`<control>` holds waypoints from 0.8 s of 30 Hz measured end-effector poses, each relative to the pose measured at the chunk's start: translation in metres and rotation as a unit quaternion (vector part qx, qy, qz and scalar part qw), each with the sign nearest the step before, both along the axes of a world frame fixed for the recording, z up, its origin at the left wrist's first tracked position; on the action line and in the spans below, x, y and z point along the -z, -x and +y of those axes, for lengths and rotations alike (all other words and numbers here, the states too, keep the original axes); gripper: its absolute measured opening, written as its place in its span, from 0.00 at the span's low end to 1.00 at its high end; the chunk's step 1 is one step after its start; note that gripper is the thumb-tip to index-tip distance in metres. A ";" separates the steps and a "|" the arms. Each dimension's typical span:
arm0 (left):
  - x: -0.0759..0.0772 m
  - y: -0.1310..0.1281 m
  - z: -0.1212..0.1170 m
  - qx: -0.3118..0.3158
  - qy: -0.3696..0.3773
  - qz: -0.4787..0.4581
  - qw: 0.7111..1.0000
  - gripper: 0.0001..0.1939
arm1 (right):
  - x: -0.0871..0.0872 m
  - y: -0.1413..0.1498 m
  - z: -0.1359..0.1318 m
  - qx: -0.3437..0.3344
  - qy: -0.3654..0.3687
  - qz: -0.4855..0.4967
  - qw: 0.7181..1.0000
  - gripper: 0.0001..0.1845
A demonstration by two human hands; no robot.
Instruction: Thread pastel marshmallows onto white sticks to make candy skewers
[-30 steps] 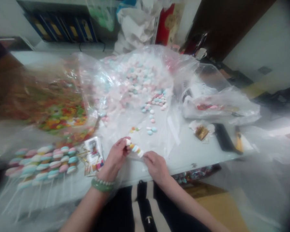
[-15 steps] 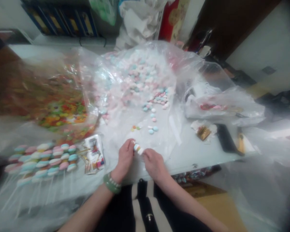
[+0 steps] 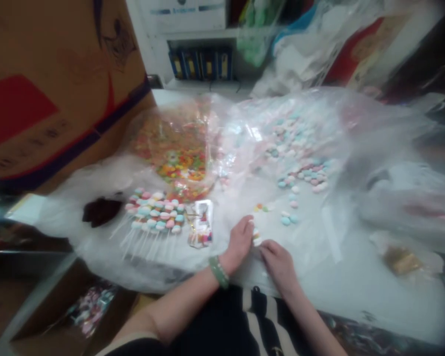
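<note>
Between my hands is a marshmallow skewer (image 3: 256, 238), a short stack of pale pieces with a yellowish layer. My left hand (image 3: 240, 242), with a green bracelet on the wrist, is closed on its upper end. The fingers of my right hand (image 3: 279, 261) are pinched at its lower end; any stick there is too blurred to make out. Just beyond lie a few small orange and yellow gummies (image 3: 260, 207) and several loose pastel marshmallows (image 3: 289, 218). To the left, many marshmallow skewers (image 3: 155, 212) rest in rows, their white sticks toward me.
A clear bag of colourful gummies (image 3: 181, 163) and an open bag of marshmallows (image 3: 292, 128) cover the back. A printed packet with gold ties (image 3: 202, 222) lies left of my hands. Gold ties (image 3: 401, 259) sit at right. A large cardboard box (image 3: 59, 89) stands at far left.
My view has swung left, so the table's contents shift right and the cardboard box and a lower box appear. Both hands stay on the marshmallow skewer.
</note>
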State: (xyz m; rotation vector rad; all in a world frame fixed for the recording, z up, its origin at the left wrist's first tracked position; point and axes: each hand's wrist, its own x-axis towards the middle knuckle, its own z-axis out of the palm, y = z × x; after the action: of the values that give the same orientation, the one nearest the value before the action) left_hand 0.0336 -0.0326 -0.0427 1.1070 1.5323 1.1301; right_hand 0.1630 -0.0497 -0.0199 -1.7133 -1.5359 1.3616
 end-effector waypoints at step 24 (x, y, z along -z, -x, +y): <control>-0.035 0.260 -0.124 -0.204 0.057 0.670 0.712 0.17 | -0.060 0.216 -0.011 -0.112 0.093 0.251 0.957 0.07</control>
State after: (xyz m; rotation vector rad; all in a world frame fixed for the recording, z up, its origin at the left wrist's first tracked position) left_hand -0.2260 -0.1561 -0.0074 1.6628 3.0269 0.2897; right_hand -0.0529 -0.0609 0.0397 -1.1741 -1.3623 1.9307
